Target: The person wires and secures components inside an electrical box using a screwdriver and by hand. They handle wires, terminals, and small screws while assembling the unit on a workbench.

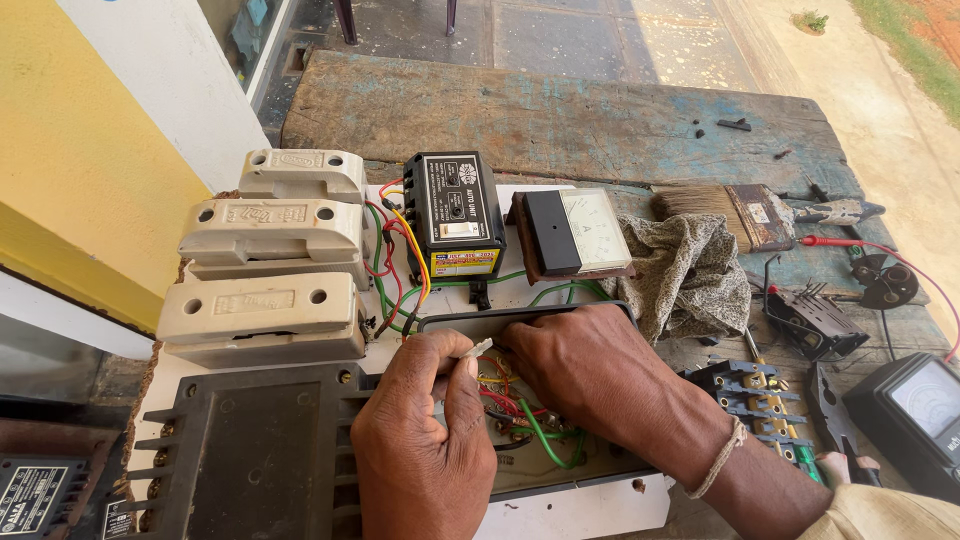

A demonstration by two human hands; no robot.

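Note:
Both hands work over an open electrical panel [560,505] lying on a worn wooden bench. My left hand [425,435] pinches a small white piece [480,348] between thumb and fingers, just above a tangle of red and green wires [535,425]. My right hand [585,365] reaches in from the right with a thread band on its wrist; its fingertips press down into the wiring beside the left hand. What the right fingers grip is hidden.
Three cream fuse carriers [275,245] sit at left, a black relay box [455,210] and an analog panel meter [580,232] behind the hands. A grey rag [690,270], paintbrush [725,210], terminal block [760,400] and multimeter [915,410] lie to the right.

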